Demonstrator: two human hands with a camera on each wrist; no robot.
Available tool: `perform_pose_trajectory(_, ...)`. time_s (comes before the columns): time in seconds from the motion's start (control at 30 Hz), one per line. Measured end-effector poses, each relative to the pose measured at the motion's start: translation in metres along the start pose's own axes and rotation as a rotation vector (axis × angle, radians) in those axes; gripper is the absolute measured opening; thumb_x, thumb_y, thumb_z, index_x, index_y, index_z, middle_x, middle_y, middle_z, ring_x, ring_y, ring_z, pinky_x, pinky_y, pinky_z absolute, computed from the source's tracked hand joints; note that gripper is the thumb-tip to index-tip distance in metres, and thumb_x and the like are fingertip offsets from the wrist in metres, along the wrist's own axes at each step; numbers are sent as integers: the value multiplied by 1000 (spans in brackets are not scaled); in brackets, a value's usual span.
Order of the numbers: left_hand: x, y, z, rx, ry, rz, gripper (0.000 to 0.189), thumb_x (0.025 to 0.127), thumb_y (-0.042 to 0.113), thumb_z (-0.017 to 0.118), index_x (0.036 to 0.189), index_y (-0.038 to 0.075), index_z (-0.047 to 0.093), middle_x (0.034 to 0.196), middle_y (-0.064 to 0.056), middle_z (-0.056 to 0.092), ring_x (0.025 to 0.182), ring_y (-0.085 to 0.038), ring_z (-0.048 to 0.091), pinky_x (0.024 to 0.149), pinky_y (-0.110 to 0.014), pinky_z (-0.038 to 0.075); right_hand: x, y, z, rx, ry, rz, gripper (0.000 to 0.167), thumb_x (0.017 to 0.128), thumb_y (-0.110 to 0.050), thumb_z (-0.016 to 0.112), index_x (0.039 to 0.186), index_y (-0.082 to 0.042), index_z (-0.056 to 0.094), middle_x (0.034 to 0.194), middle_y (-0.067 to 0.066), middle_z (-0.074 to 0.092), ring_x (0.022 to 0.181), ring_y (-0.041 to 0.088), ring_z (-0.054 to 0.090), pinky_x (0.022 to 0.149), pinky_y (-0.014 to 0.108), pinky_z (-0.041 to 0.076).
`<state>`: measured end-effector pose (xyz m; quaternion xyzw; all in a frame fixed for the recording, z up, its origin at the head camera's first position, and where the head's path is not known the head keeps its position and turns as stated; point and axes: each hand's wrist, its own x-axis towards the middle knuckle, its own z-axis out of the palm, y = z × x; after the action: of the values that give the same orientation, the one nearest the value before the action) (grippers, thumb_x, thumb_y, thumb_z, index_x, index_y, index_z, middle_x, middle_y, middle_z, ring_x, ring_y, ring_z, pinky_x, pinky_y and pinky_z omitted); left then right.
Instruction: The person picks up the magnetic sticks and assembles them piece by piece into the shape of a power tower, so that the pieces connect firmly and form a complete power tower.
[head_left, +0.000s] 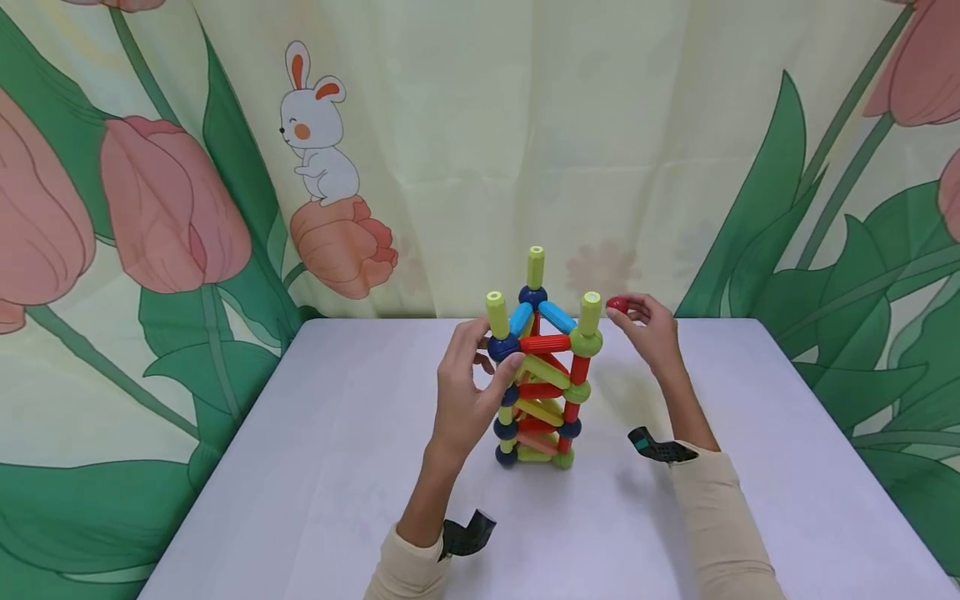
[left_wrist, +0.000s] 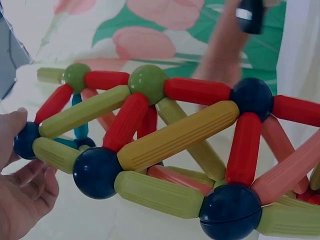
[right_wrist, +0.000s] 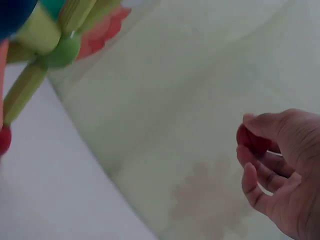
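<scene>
A tall tower of coloured rods and balls [head_left: 546,343] stands upright on the table, with three light green rods pointing up from its top corners. My left hand [head_left: 468,400] is at its upper left, thumb and fingers on either side of a dark blue ball [left_wrist: 26,141] below one upright rod. To the right of the tower, and apart from it, my right hand [head_left: 651,329] pinches a small red ball [right_wrist: 250,140] between thumb and fingers. The nearest top corner has a light green ball [head_left: 587,342] under its upright rod [head_left: 591,312].
The white table [head_left: 360,467] extends around the tower. Behind it hangs a curtain [head_left: 465,167] printed with tulips and a rabbit. Each wrist wears a black camera mount, one on the left [head_left: 467,535] and one on the right [head_left: 662,447].
</scene>
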<state>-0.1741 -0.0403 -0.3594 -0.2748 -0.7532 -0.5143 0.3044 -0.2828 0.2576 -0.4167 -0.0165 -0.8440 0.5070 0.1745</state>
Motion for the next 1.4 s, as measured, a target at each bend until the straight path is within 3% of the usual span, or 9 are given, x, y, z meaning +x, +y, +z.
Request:
perform_pose_trajectory(0.13,-2,2,-1,101,27,64,52,89,20,72,135,4,52,115,-11,58,98,-17,58,73,-25,55,-1,-55,1,254,-88,-153,48,91,-30,69,132,-8,56,123,9,60,106,14,60,82,12,51)
perform_pose_trajectory(0.27,-3,6,-2,98,73,90,62,87,15,73,141,4,44,118,-12,61,98,-19,65,75,-26,56,-2,-105,0,429,-148,-295,41,91,-19,70,129,-9,59,119,5,62,99,14,65,82,16,54)
perform_pose_trajectory(0.4,-4,9,-2,60,124,111,69,85,8,74,143,4,37,119,-14,63,97,-23,70,76,-30,56,-1,-143,-1,534,-167,-387,37,90,-14,69,126,-10,61,117,5,65,91,18,65,74,19,55)
perform_pose_trajectory(0.53,-6,9,-3,65,144,112,65,85,7,74,140,4,40,118,-14,66,100,-23,69,85,-33,56,-1,-164,2,564,-216,-443,36,90,-9,68,125,-9,62,118,5,66,90,20,64,69,19,55)
perform_pose_trajectory(0.77,-5,6,-2,63,162,128,56,87,10,73,136,2,48,121,-13,66,107,-22,67,86,-37,56,-1,-171,13,499,-312,-488,38,92,-9,66,129,-8,58,116,1,69,84,19,64,65,21,54)
perform_pose_trajectory(0.9,-3,6,-2,42,172,112,49,89,11,71,133,2,52,118,-12,68,107,-20,66,84,-37,56,-3,-163,17,473,-350,-485,40,93,-9,64,132,-8,55,118,1,70,78,18,63,65,22,54)
perform_pose_trajectory(1.03,2,7,-3,-9,182,81,41,92,11,67,130,2,55,114,-11,69,106,-18,66,84,-34,56,-8,-149,24,421,-366,-467,37,95,-10,62,131,-9,57,114,1,72,85,15,68,70,23,55)
perform_pose_trajectory(1.2,6,8,-5,-43,191,58,36,92,9,66,126,1,56,107,-12,70,100,-18,66,79,-32,55,-14,-140,34,467,-400,-442,34,96,-9,60,130,-11,59,112,3,73,101,15,71,89,28,55)
perform_pose_trajectory(1.4,14,10,-6,-57,151,26,32,93,15,67,121,3,60,102,-9,71,95,-15,65,74,-32,52,-15,-137,37,529,-403,-436,35,94,-1,58,121,-19,67,103,-7,75,97,14,72,85,29,56)
